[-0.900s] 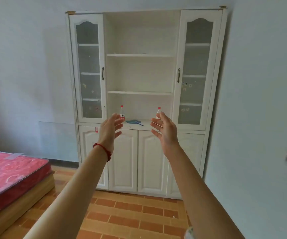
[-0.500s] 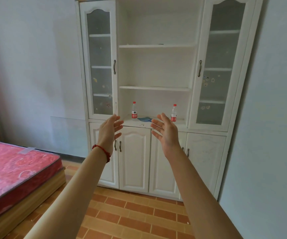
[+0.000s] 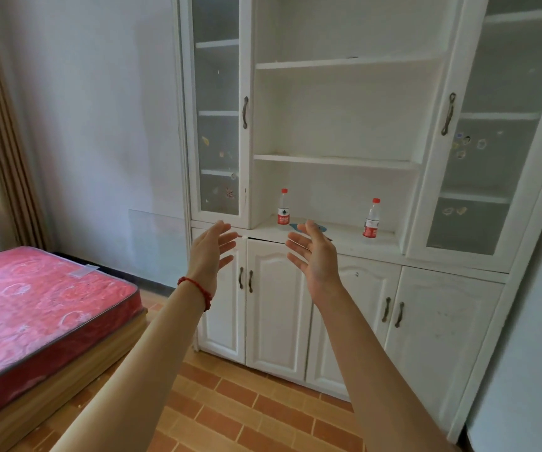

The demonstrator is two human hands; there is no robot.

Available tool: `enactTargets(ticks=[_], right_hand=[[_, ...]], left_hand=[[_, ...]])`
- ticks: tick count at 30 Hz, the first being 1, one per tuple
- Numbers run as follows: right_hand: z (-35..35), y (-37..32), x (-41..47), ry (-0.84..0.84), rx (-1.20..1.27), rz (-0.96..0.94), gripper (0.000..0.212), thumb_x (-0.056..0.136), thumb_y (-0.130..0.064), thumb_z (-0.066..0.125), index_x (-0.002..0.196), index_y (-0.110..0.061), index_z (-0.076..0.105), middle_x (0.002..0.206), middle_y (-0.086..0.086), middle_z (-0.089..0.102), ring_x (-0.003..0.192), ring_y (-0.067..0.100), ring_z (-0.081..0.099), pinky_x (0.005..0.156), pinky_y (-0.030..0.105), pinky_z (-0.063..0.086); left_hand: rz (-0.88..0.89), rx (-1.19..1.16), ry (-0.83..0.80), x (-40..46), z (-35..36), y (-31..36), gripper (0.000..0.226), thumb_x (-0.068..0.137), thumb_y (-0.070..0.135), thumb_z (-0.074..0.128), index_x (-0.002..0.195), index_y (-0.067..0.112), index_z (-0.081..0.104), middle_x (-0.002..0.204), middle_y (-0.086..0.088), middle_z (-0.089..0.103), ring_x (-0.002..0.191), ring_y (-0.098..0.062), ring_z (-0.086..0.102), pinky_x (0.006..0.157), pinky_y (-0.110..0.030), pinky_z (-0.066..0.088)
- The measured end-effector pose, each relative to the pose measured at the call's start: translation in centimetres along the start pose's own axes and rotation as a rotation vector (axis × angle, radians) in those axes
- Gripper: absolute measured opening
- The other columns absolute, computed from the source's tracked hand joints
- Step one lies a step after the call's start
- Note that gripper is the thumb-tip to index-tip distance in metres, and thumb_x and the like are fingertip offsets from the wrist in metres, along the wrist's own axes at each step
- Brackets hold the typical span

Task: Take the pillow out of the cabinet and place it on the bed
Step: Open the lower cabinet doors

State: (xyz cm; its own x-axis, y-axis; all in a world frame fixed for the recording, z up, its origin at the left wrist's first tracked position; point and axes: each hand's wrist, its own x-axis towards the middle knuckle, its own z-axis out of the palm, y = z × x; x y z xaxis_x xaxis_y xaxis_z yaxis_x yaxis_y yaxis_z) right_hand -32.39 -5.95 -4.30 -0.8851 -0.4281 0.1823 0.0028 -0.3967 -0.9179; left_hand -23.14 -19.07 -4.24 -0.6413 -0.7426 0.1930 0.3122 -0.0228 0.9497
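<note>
A tall white cabinet (image 3: 344,109) fills the wall ahead, with open middle shelves, two glass side doors and several shut lower doors (image 3: 276,305). No pillow shows; the lower compartments are hidden behind their doors. My left hand (image 3: 211,252), with a red bead bracelet at the wrist, and my right hand (image 3: 315,256) are both raised in front of the lower doors, palms facing each other, fingers spread, holding nothing. The bed (image 3: 34,308), a red patterned mattress on a wooden base, lies at the lower left.
Two small water bottles with red caps (image 3: 283,208) (image 3: 371,218) and a blue object (image 3: 295,227) stand on the cabinet's counter shelf. A brown curtain (image 3: 2,141) hangs at the far left. The floor (image 3: 246,412) is orange brick tile. A wall closes the right side.
The cabinet has grown larger in view and shifted right as I came closer. Both hands stay raised and open in the same pose.
</note>
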Motion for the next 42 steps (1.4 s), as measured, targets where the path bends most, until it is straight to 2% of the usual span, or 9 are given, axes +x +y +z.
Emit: enactTargets(ticks=[9, 20, 24, 32, 42], right_hand=[[1.3, 3.6, 8.6, -0.036, 0.015, 0.058, 0.027, 0.094, -0.034, 0.044, 0.109, -0.014, 0.054, 0.108, 0.008, 0.06, 0.105, 0.023, 0.058, 0.089, 0.036, 0.046], [6.1, 10.0, 18.1, 0.006, 0.019, 0.089, 0.028, 0.093, -0.035, 0.044, 0.109, -0.014, 0.054, 0.109, 0.008, 0.06, 0.106, 0.023, 0.058, 0.087, 0.034, 0.046], [8.4, 12.4, 21.3, 0.037, 0.028, 0.106, 0.025, 0.093, -0.036, 0.045, 0.105, -0.016, 0.055, 0.109, 0.008, 0.061, 0.106, 0.023, 0.058, 0.088, 0.034, 0.046], [11.1, 16.6, 26.4, 0.085, -0.008, 0.123, 0.024, 0.093, -0.033, 0.046, 0.106, -0.014, 0.056, 0.107, 0.007, 0.061, 0.104, 0.022, 0.059, 0.091, 0.036, 0.047], [11.1, 22.5, 33.6, 0.12, -0.032, 0.18, 0.023, 0.093, -0.032, 0.047, 0.107, -0.015, 0.055, 0.106, 0.006, 0.061, 0.103, 0.022, 0.059, 0.088, 0.034, 0.048]], left_hand=[[-0.032, 0.02, 0.062, 7.7, 0.5, -3.4, 0.028, 0.096, 0.032, 0.038, 0.107, 0.012, 0.054, 0.109, -0.008, 0.06, 0.107, -0.025, 0.055, 0.092, -0.038, 0.043], [-0.057, 0.008, 0.034, 19.4, -2.8, -7.1, 0.029, 0.097, 0.032, 0.037, 0.109, 0.012, 0.054, 0.108, -0.007, 0.06, 0.103, -0.023, 0.056, 0.087, -0.036, 0.044], [-0.076, 0.009, 0.027, 23.8, -4.5, -8.6, 0.027, 0.096, 0.032, 0.038, 0.107, 0.013, 0.055, 0.097, -0.001, 0.063, 0.103, -0.022, 0.056, 0.084, -0.033, 0.047], [-0.162, 0.02, 0.023, 30.3, -6.8, -12.1, 0.031, 0.096, 0.031, 0.038, 0.113, 0.012, 0.056, 0.111, -0.008, 0.061, 0.108, -0.024, 0.056, 0.092, -0.037, 0.045], [-0.206, 0.032, 0.024, 38.1, -7.1, -17.1, 0.031, 0.095, 0.031, 0.04, 0.113, 0.012, 0.057, 0.11, -0.006, 0.062, 0.108, -0.023, 0.057, 0.096, -0.039, 0.046]])
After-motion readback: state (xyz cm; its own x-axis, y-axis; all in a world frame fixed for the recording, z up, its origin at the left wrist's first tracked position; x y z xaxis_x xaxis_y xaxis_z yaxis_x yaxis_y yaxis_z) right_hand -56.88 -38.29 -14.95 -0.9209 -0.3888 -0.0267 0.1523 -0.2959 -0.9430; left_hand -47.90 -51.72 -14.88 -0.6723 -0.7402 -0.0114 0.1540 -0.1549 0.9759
